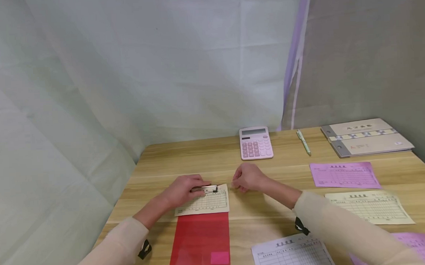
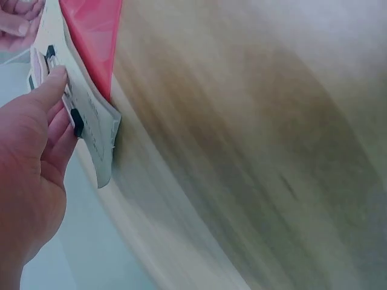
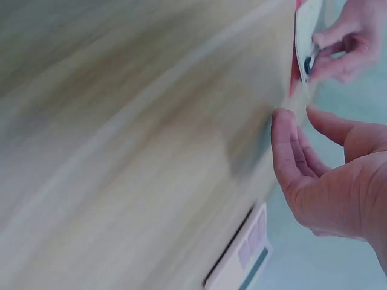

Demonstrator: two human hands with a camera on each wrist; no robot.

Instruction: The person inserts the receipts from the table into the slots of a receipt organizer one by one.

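Note:
A red clipboard [image 1: 202,235] lies on the wooden table, with a cream printed form [image 1: 208,204] across its upper part. My left hand [image 1: 181,191] pinches the metal clip [image 1: 208,187] at the board's top. In the left wrist view the thumb presses on the clip [image 2: 66,90], the other fingers bent behind it, and the form's corner juts past the red board. Just right of the form's upper corner hovers my right hand [image 1: 249,177]. Its fingers are lightly bent, and the right wrist view shows a gap between thumb and fingertips, with nothing held.
A pink calculator [image 1: 256,143], a pen [image 1: 303,142] and a binder-like book [image 1: 367,137] lie along the table's back. To the right are a purple form [image 1: 344,175], a yellow form [image 1: 370,208], a white form [image 1: 294,255] and another purple form [image 1: 417,246]. Curtains hang behind.

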